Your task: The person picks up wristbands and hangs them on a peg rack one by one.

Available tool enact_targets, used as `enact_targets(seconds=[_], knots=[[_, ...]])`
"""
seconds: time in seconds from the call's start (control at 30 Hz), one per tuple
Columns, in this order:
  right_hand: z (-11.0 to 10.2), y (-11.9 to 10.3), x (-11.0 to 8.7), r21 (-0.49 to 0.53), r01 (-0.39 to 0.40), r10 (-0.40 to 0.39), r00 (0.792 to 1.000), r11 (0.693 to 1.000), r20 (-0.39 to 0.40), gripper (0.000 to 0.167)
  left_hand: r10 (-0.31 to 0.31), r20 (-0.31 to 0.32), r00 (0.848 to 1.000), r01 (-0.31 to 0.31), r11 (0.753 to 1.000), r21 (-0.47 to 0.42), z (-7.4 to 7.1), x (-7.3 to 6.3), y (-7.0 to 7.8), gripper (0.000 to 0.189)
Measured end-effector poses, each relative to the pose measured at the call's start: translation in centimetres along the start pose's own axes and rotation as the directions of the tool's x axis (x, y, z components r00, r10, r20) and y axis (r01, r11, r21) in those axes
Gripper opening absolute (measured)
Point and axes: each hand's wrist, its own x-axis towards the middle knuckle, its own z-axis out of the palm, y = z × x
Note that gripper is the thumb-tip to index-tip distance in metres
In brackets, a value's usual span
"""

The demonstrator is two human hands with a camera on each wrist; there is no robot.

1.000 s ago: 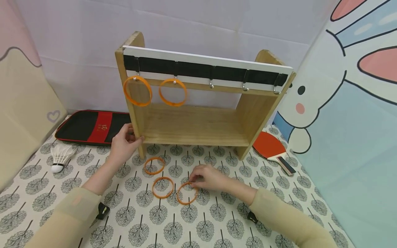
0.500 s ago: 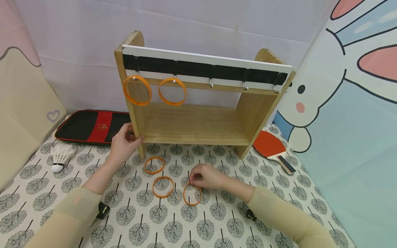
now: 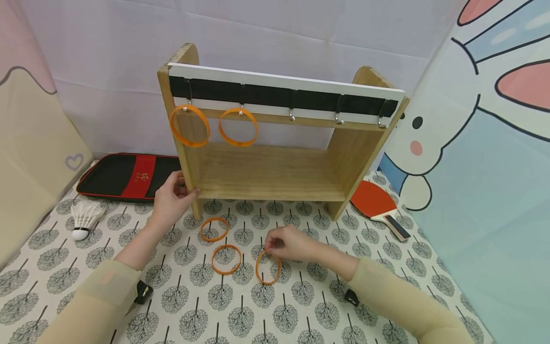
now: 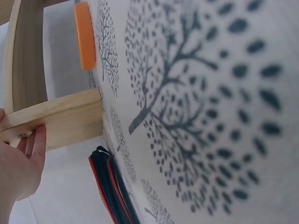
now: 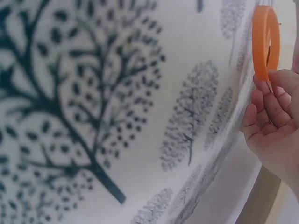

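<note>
My left hand point(image 3: 169, 200) grips the left side panel point(image 3: 187, 162) of a small wooden shelf point(image 3: 270, 197), its thumb at the front edge; the left wrist view shows the fingers on the wood. Near the middle of the table, my right hand point(image 3: 292, 244) pinches a thin orange ring point(image 5: 259, 46) between thumb and fingertips. That ring is raised on edge. Left of it, two more orange rings, a nearer ring point(image 3: 213, 267) and a farther ring point(image 3: 202, 234), lie on the patterned cloth. Another two, a left ring point(image 3: 208, 129) and a right ring point(image 3: 256, 130), hang from the shelf's first two hooks.
Three bare metal hooks, among them the middle hook point(image 3: 292, 116), follow along the white-and-black front strip point(image 3: 318, 99). A black and red case point(image 3: 107, 177) and a shuttlecock point(image 3: 83, 217) lie at the left. A red table-tennis bat point(image 3: 373, 199) lies right of the shelf.
My right hand has shifted slightly right, drawing its orange ring away from the nearer loose ring and tilting it up. The left hand keeps its place on the shelf.
</note>
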Motion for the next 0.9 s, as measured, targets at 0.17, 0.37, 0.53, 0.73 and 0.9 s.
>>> enact_targets(seconds=[0.17, 0.37, 0.53, 0.73, 0.9], knots=[[-1.0, -0.7, -0.3, 0.046, -0.022, 0.021, 1.0, 0.999, 0.011, 0.002, -0.004, 0.004, 1.0, 0.004, 1.0, -0.011, 0.0, 0.0, 0.0, 0.048], [-2.8, -1.9, -0.8, 0.046, -0.022, 0.023, 1.0, 0.999, -0.019, 0.003, -0.004, 0.006, 1.0, 0.004, 1.0, -0.015, 0.0, 0.0, 0.0, 0.047], [-4.5, -3.1, -1.3, 0.05, -0.043, 0.046, 0.996, 0.998, -0.074, 0.006, -0.004, 0.006, 1.0, 0.004, 1.0, -0.01, 0.0, 0.0, -0.1, 0.047], [-6.5, -4.4, -2.1, 0.027, -0.046, 0.05, 0.988, 0.999, -0.145, 0.006, -0.002, -0.002, 1.0, 0.002, 1.0, -0.011, 0.0, 0.0, -0.1, 0.047], [-8.2, -5.2, -2.6, 0.043, -0.003, 0.013, 0.97, 0.999, -0.244, 0.007, 0.005, 0.002, 1.0, -0.005, 1.0, -0.02, 0.0, 0.0, -0.1, 0.047]])
